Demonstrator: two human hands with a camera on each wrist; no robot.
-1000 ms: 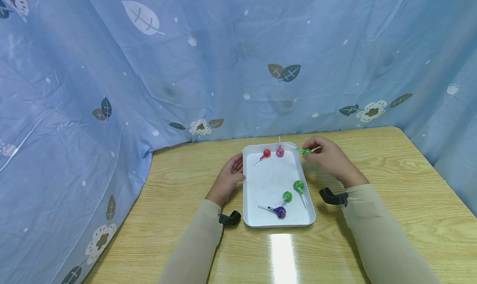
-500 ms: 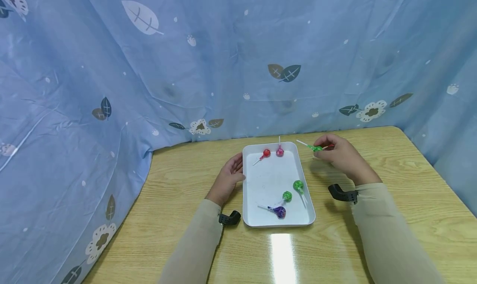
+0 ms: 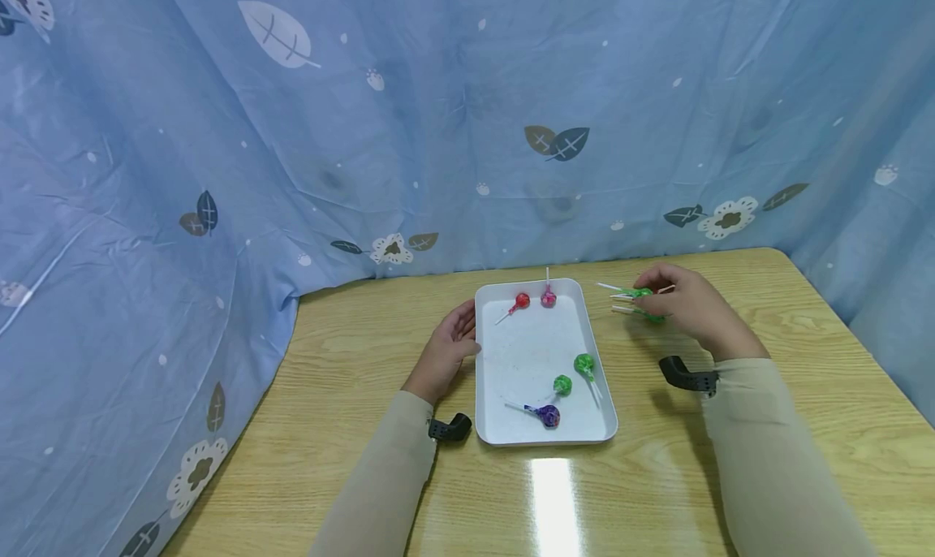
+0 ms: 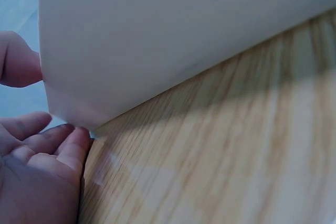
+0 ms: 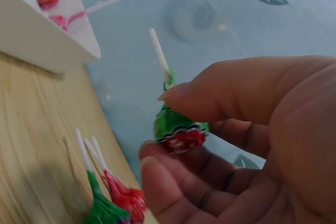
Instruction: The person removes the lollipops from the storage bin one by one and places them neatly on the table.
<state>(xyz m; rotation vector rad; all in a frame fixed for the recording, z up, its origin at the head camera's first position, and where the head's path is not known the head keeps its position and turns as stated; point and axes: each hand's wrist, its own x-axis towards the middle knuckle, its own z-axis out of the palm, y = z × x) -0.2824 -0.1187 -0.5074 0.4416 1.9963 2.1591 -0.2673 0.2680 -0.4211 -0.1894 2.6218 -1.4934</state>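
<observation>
My right hand point(image 3: 690, 307) pinches a green-wrapped lollipop point(image 5: 172, 121) between thumb and fingers, its white stick pointing up in the right wrist view. The hand is above the table, right of a white tray point(image 3: 529, 346). Below it lie another green lollipop point(image 5: 102, 205) and a red lollipop point(image 5: 126, 195) on the table, partly hidden by the hand in the head view. My left hand point(image 3: 445, 350) holds the tray's left side, thumb at the rim and fingers against the outside wall.
Inside the tray are a red lollipop point(image 3: 522, 300), a pink one point(image 3: 549, 299), a purple one point(image 3: 548, 415) and two green lollipops point(image 3: 585, 364). The wooden table point(image 3: 351, 378) ends at a blue patterned curtain point(image 3: 438, 135) behind.
My right hand has moved right, from the tray's upper right rim to above the lollipops on the table, carrying the green lollipop. The left hand and the tray have stayed put.
</observation>
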